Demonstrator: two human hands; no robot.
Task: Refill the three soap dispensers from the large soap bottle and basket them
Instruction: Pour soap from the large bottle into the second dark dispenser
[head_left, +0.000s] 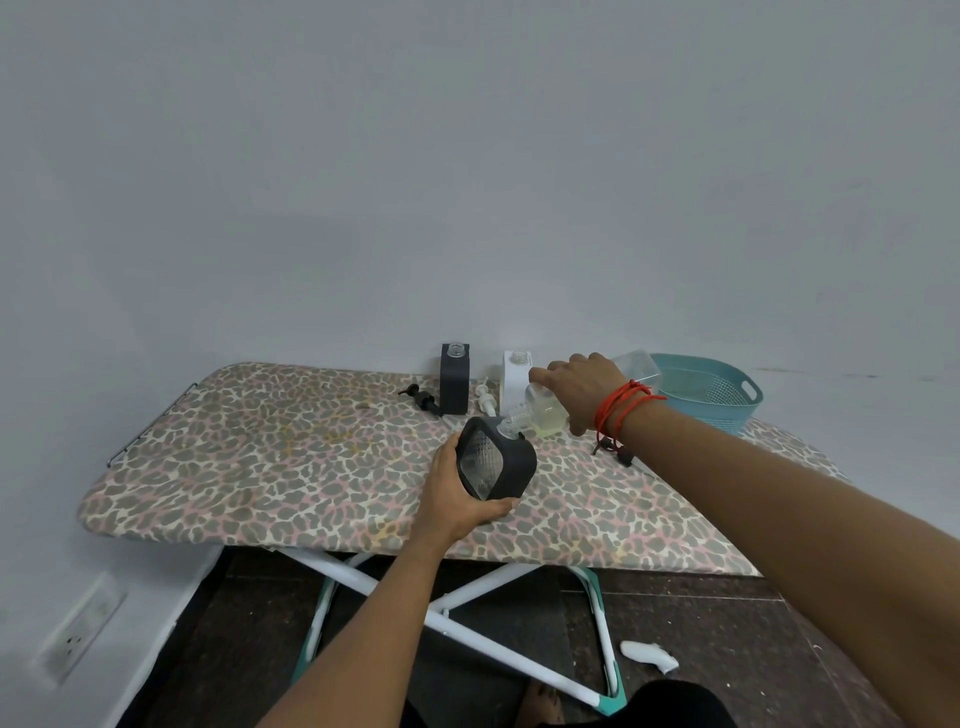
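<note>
Left grip (457, 493) holds tilted dark dispenser (514, 467) | right grip (582, 387) holds tipped soap bottle (545, 413)

Left hand (457, 493), forearm forward, grips the dark dispenser (514, 465) from below; right hand (582, 387), arm extended, grips the tilted soap bottle (545, 413) from above.

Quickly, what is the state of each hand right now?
Left hand: closed, holding the black dispenser.
Right hand: closed, holding the large soap bottle, tipped to the dispenser's mouth.
</note>
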